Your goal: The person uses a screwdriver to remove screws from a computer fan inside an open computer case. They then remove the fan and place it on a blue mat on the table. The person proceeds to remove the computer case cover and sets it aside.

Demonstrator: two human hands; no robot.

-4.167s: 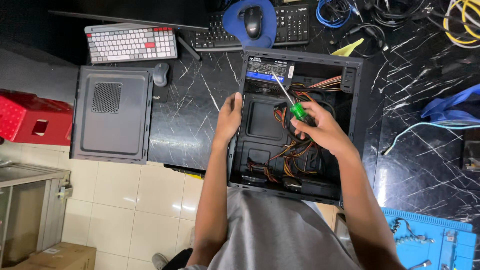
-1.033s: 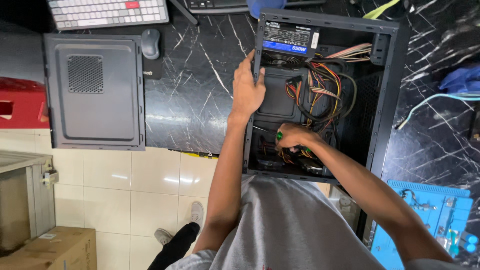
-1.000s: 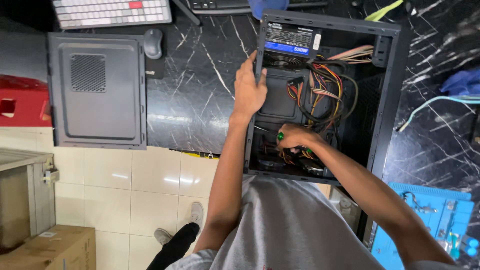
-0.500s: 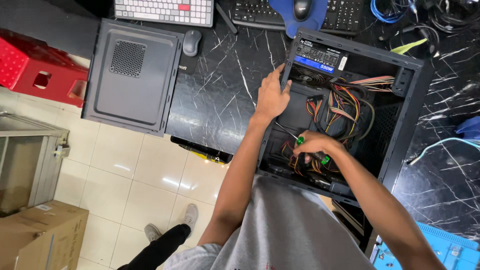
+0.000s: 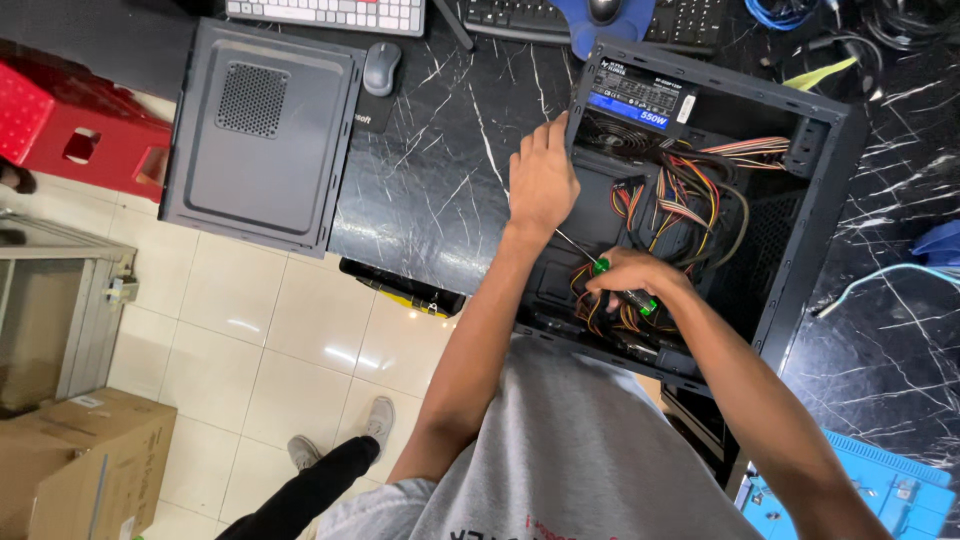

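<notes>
An open black computer case (image 5: pixel 800 240) lies on the dark marble table, with a power supply (image 5: pixel 630 105) at its top and coloured cable bundles (image 5: pixel 690 205) inside. My left hand (image 5: pixel 541 178) rests on the case's left wall, fingers on the rim. My right hand (image 5: pixel 630 277) is down inside the case, shut on a green-handled screwdriver (image 5: pixel 622 287) whose thin shaft points up and left towards the left hand. The tip's contact point is hidden.
The case's detached grey side panel (image 5: pixel 262 135) lies left on the table beside a grey mouse (image 5: pixel 381 68). Keyboards (image 5: pixel 330 12) sit at the far edge. A red stool (image 5: pixel 70 130), cardboard box (image 5: pixel 85 460) and blue tray (image 5: pixel 850 495) surround me.
The view has shifted and tilted. My right hand with the screwdriver went from the case's upper middle down to its lower part; my left hand stays on the left wall.
</notes>
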